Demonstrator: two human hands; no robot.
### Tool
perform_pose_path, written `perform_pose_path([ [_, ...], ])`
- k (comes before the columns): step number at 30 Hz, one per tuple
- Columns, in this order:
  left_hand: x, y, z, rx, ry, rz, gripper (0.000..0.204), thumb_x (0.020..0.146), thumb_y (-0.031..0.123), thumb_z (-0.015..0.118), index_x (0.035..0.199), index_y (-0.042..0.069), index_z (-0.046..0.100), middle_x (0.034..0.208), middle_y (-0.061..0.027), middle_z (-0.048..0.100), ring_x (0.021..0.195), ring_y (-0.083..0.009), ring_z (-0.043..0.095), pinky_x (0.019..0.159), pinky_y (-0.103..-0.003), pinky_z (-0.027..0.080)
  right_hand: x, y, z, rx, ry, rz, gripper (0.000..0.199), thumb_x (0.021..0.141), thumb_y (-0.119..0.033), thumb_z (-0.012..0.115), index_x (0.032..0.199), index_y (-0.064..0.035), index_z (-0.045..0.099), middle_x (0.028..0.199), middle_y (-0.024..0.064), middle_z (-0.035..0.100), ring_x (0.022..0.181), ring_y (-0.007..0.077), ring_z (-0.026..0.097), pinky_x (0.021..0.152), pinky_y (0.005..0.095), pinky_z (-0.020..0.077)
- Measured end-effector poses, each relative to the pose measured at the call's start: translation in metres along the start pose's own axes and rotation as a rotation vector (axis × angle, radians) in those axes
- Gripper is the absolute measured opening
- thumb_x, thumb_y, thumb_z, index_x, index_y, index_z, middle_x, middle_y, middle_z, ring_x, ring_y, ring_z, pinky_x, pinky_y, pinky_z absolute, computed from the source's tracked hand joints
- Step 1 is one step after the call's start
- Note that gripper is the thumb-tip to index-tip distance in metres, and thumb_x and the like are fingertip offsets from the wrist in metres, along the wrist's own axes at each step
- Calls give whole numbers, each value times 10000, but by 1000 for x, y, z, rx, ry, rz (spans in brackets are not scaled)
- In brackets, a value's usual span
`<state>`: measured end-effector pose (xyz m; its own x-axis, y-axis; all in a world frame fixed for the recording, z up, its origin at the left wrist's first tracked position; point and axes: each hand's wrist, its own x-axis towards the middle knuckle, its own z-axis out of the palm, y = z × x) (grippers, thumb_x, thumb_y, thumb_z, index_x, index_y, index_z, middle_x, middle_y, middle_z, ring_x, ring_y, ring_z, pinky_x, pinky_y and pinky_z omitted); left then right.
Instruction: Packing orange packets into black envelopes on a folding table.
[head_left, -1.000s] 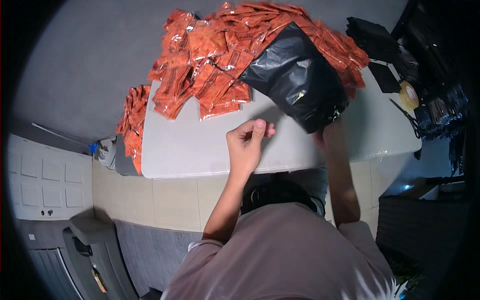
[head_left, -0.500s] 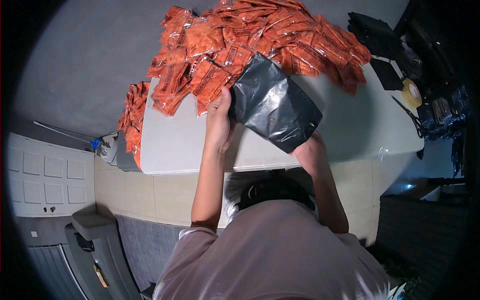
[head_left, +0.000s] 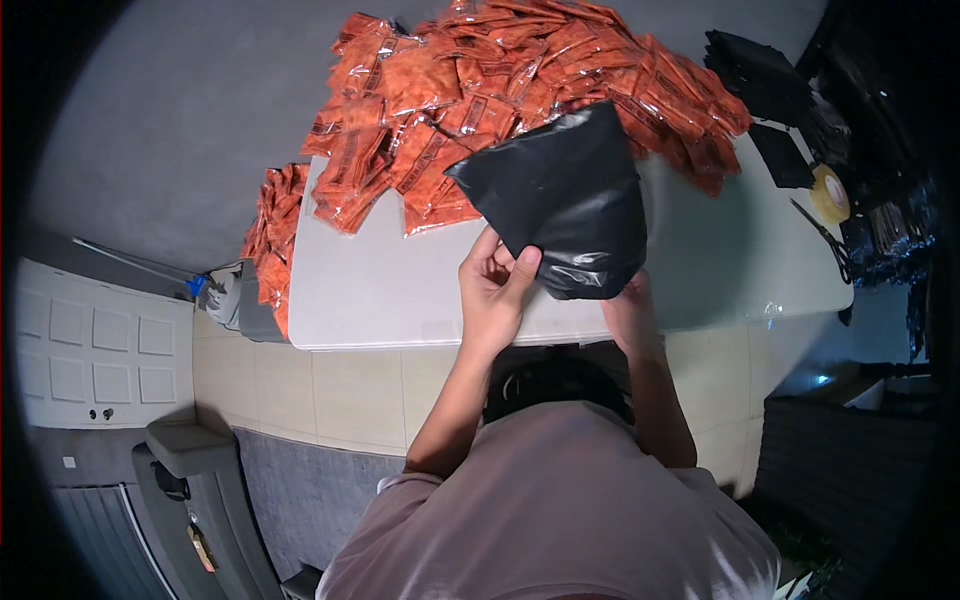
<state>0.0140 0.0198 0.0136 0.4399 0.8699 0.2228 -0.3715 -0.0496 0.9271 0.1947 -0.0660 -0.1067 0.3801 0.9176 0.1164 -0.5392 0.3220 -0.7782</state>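
Observation:
A glossy black plastic bag (head_left: 570,200) stands tilted above the near edge of a pale grey table (head_left: 370,290). My left hand (head_left: 495,285) pinches the bag's lower left corner between thumb and fingers. My right hand (head_left: 628,305) grips the bag's bottom from underneath and is partly hidden by it. Behind the bag lies a big heap of orange packets (head_left: 480,85) spread across the far part of the table.
More orange packets (head_left: 272,240) hang over the table's left end. A tape roll (head_left: 828,192), scissors (head_left: 825,235) and flat black bags (head_left: 765,70) lie at the right end. A white panelled door (head_left: 95,345) and tiled floor (head_left: 330,395) are below left.
The bag has swung from lying tilted on the table to standing up over the near edge. My left hand came back from the bag's top left edge to its lower corner.

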Motion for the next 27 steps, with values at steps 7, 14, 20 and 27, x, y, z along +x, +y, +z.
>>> perform_pose_path([
  [7,6,-10,-2,-90,65,23,459,1022,107,735,1422,-38,562,1119,-69,779,983,-69,679,873,-197,496,-15,-19,42,-2,49,185,240,960,-23,698,1195,-63,676,1226,32,690,1048,135,654,928,339,526],
  [14,1,-17,28,-44,-1,-2,502,967,1,762,1401,-30,511,1183,-81,726,1037,-110,693,912,-266,553,-6,-8,65,240,102,15,355,1045,-79,620,1398,-58,583,1376,74,646,1303,212,605,1151,424,451],
  [20,-10,-28,36,-147,55,-22,508,979,25,755,1409,-23,489,1205,-83,706,1108,-130,675,982,-287,544,2,-10,74,207,174,-57,386,1082,-158,594,1444,-34,553,1421,88,618,1326,207,589,1176,426,436],
  [27,-21,-53,22,-108,-68,-205,283,980,92,781,1212,-21,663,1144,-68,745,1074,-108,671,960,-285,533,9,-11,66,-176,277,-189,428,1037,-194,662,1413,-4,590,1400,94,638,1310,220,603,1116,380,455],
])
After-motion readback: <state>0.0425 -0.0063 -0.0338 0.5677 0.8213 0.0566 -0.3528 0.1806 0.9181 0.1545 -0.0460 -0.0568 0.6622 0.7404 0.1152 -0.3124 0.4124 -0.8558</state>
